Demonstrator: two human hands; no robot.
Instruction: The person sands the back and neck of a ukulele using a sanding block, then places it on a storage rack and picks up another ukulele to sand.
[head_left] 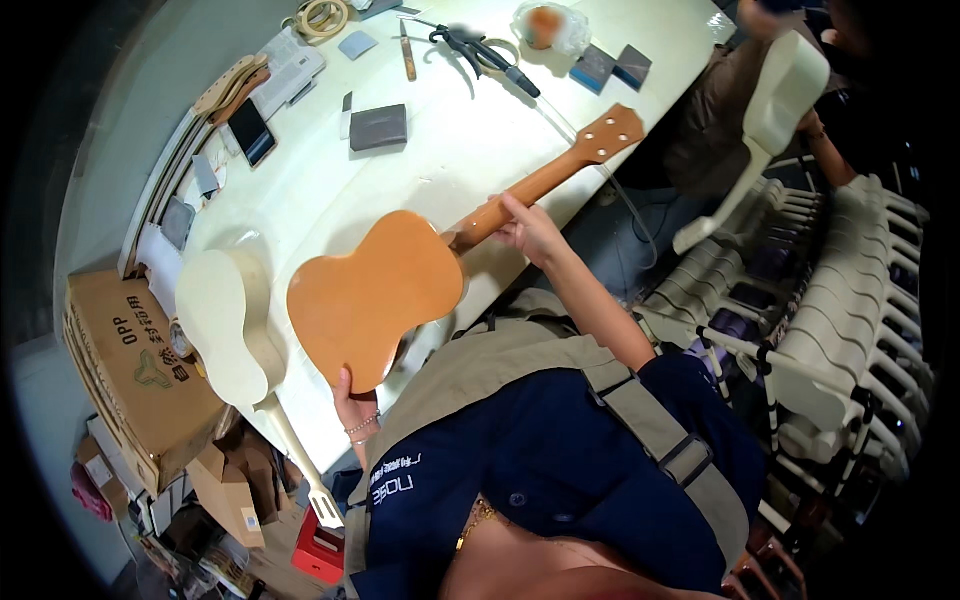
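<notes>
my left hand grips the orange guitar by its edge, my right hand its neck, the left carton bearing dark printing.

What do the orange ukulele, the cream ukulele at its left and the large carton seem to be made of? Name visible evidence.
Orange ukulele: probably wood under a smooth coating; highlights on the neck suggest some gloss.
Cream ukulele: possibly wood, coated in pale paint or primer; no grain shows.
Large carton: most likely cardboard, matte, with dull brown, printed panels.
</notes>
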